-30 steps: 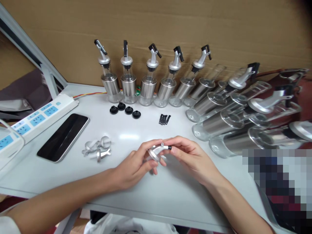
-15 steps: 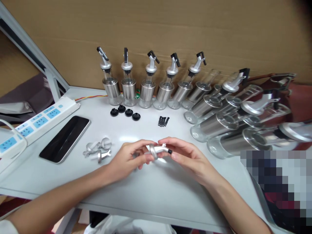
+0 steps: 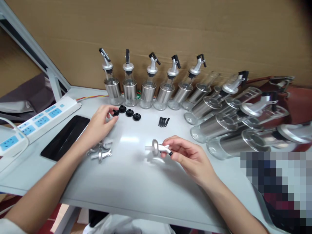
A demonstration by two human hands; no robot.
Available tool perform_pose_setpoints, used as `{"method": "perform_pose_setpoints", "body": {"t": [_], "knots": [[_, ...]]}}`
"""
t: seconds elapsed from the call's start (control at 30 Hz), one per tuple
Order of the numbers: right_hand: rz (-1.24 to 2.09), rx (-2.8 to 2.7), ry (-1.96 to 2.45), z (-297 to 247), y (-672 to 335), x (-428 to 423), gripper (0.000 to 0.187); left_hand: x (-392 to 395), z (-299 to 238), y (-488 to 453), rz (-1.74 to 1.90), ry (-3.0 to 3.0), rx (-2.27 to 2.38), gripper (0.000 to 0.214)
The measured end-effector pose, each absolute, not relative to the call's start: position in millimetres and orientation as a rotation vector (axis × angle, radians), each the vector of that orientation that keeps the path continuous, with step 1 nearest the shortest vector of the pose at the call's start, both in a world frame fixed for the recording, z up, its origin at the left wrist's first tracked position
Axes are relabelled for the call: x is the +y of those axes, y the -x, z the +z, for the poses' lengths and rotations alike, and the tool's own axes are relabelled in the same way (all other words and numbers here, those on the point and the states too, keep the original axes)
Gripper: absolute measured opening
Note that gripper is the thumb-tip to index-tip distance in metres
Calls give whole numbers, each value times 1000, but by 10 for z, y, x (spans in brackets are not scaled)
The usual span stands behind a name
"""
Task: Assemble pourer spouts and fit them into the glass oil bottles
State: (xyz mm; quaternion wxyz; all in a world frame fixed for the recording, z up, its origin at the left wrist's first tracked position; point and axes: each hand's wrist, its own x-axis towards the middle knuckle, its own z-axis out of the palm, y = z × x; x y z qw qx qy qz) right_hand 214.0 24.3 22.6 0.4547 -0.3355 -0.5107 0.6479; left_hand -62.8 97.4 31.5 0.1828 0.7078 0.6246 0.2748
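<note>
Above the table, my right hand (image 3: 188, 159) pinches a silver pourer spout (image 3: 156, 148) by its black-tipped end. The spout's round collar and clear tube point left. My left hand (image 3: 102, 122) is at the leftmost black rubber stopper (image 3: 115, 112), with thumb and index finger apart on either side of it; contact is unclear. Other black stoppers (image 3: 129, 112) lie just to the right. Below my left wrist lie several loose silver pourer spouts (image 3: 100, 155), partly covered by the forearm. A few small black levers (image 3: 163, 122) rest in the middle of the table.
Glass bottles with steel sleeves (image 3: 148, 91) line the back and right side, several topped with pourers. A phone (image 3: 64, 138) and a white power strip (image 3: 39, 122) lie at left. A cardboard panel (image 3: 146, 29) stands behind; a brown bag (image 3: 299, 100) sits at right.
My left hand has let go of the pourer spout and moved left and away from me to the black stoppers. My right hand still holds the spout, now alone.
</note>
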Motion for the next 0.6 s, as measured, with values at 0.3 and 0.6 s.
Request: {"method": "perform_pose_setpoints", "body": {"t": [0.3,0.6], "knots": [[1558,-1266,878,219,-2128,256,11,1088,228,825,559,-2169,1887,26],[1422,-1077,1082,203,-2140,306,10,782,321,460,1116,-2098,1393,10]]}}
